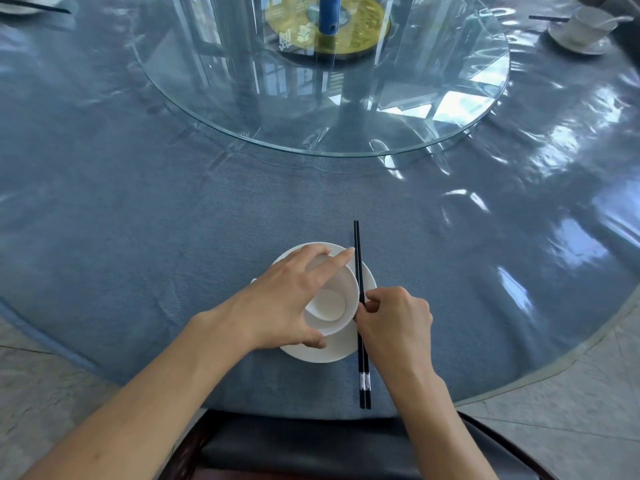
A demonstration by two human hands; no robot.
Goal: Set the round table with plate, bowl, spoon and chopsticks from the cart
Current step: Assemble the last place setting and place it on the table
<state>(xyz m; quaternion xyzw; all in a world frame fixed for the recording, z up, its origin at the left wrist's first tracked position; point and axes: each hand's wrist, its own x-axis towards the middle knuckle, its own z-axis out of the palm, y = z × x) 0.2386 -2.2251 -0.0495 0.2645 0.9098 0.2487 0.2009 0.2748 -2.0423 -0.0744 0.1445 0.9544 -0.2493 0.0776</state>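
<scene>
The round table [138,209] is covered in blue cloth under a glossy clear sheet, with a glass turntable [242,109] across its middle and open cloth between that and the near place. At the far left corner part of another white setting [24,5] shows. Bare cloth stretches left of the white plate [322,353], which sits close to the table's near curved edge, above a dark chair [311,441]. The left hand [280,303] spans the white bowl [341,306] standing on the plate, thumb on the near rim, fingers spread over the far rim, forefinger tip just beside the black chopsticks [364,375]. These lie together across the plate's right rim, pointing away. The right hand [398,320] pinches them mid-length with curled fingers. Right of it lies open cloth, and far right stands another bowl on a plate [585,32].
</scene>
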